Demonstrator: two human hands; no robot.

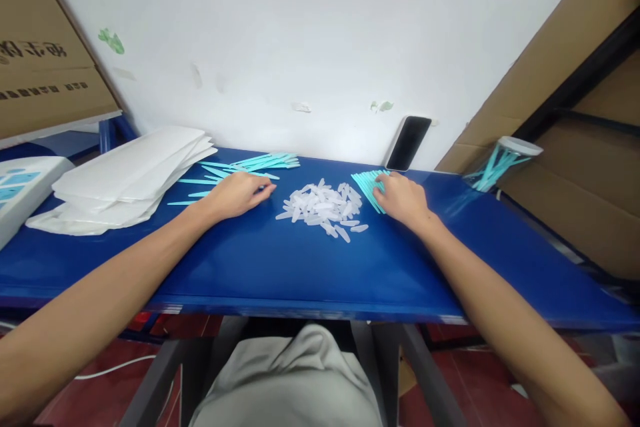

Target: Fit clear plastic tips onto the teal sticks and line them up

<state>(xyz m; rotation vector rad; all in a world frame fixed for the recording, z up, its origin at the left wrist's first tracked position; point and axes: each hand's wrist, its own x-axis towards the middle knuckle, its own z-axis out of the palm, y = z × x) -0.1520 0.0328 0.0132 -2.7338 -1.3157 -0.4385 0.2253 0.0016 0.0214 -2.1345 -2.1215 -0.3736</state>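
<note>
My left hand [241, 193] rests at the right end of some loose turquoise sticks [200, 181], its fingers curled and the thumb near the index fingertip. Whether anything is between those fingertips, I cannot make out. A small heap of translucent whitish, leaf-shaped plastic pieces [323, 203] lies between my hands. To its right, my right hand [403, 199] bends its fingers down onto a row of thin turquoise sticks [367, 187], fingertips closed at the row's right side. Behind my left hand lies another bundle of turquoise sticks [270, 161].
A stack of white paper-like bags [125, 173] and a white tray [50, 177] with turquoise pieces are on the left. A phone [409, 143] leans on the wall. A clear jar [495, 163] of turquoise sticks lies tilted at right. Cardboard [50, 47] stands at far left. The blue table's front edge [310, 307] is near me.
</note>
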